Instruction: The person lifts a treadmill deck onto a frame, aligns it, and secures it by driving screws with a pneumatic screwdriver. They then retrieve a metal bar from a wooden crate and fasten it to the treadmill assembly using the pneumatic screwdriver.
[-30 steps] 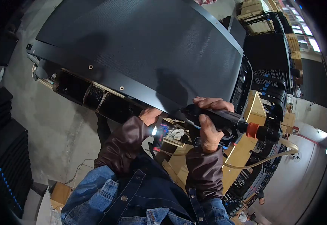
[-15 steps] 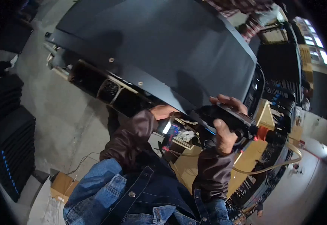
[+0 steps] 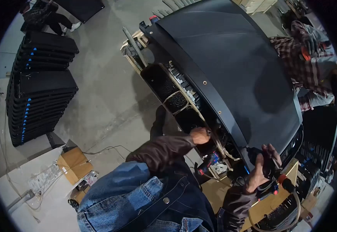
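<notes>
A large dark curved panel (image 3: 218, 42) lies in front of me, with small brass-coloured fittings (image 3: 204, 82) along its near edge. My right hand (image 3: 258, 174) is wrapped round a black air tool (image 3: 268, 162), which joins a beige hose (image 3: 299, 207) by an orange-red ring. The tool's tip is by the panel's near right corner. My left hand (image 3: 200, 136) is closed at the near end of a black compartmented bin (image 3: 161, 83) under the panel's edge. Small dark pieces lie in the bin. Whatever my left fingers hold is hidden.
A red-and-black tool (image 3: 207, 164) lies near crumpled white material (image 3: 219, 168) beside the bin. Black panels (image 3: 46, 83) are stacked at left. A cardboard box (image 3: 75, 166) stands lower left. A person in a plaid shirt (image 3: 311, 65) is across the panel, another person (image 3: 46, 17) far left.
My view has swung left, so the panel appears farther right. My left hand, earlier under the panel's edge, is now at the bin. The air tool stays in my right hand.
</notes>
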A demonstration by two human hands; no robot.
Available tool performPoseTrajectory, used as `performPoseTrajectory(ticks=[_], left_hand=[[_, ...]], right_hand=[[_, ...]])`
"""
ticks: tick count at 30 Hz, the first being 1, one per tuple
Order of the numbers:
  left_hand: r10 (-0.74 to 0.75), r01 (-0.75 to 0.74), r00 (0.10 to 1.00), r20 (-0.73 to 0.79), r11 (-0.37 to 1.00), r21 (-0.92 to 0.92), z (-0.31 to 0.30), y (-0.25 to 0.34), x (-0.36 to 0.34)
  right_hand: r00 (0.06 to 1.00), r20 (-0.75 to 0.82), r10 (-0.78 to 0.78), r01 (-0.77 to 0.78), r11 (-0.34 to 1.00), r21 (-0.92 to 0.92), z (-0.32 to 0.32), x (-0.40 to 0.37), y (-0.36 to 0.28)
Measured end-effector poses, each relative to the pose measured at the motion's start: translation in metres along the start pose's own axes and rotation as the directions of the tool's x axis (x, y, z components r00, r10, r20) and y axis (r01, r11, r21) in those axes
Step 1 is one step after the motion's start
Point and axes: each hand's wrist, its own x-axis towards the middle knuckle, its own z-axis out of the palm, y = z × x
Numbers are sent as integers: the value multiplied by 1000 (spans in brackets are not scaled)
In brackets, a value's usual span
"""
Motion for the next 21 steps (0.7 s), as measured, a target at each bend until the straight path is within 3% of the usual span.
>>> performPoseTrajectory(ticks=[1,3,4,5,6,7,8,9,12,18,21], left_hand=[[-87,83,993,-77,995,-56,-5,-28,-5],[22,-93,913,-408,983,-156,-42,-92,-17],[-101,52,881,-462,992,-117,-76,-96,-25],[-96,99,830,-549,995,-24,-101,-111,-21],[-118,160,780,-614,987,14,-119,-122,-18],[-9,47,737,-675,998,39,-134,-142,-9],[96,-66,675,-731,995,70,-143,-160,5],[104,-82,681,-725,994,67,-151,-165,18],[-40,250,782,-623,934,254,-153,-176,52],[25,166,871,-491,925,341,-161,-186,64],[-101,247,889,-446,927,284,-159,-192,70]], right_hand=[[998,28,63,-64,997,44,-13,3,-5],[993,12,119,-119,990,76,-25,22,-15],[979,-136,150,-124,975,185,-26,29,-22],[941,-281,186,-101,951,292,-25,37,-26],[976,-201,-81,125,968,218,-35,23,-15],[975,-208,-83,126,971,203,-38,17,-18],[954,-280,109,-21,953,302,-38,15,-22],[895,-331,298,-149,900,409,-36,15,-27],[942,-245,229,-177,960,217,15,-16,-51],[866,-201,458,-410,880,241,77,-80,-63],[827,-177,534,-478,833,278,97,-98,-63]])
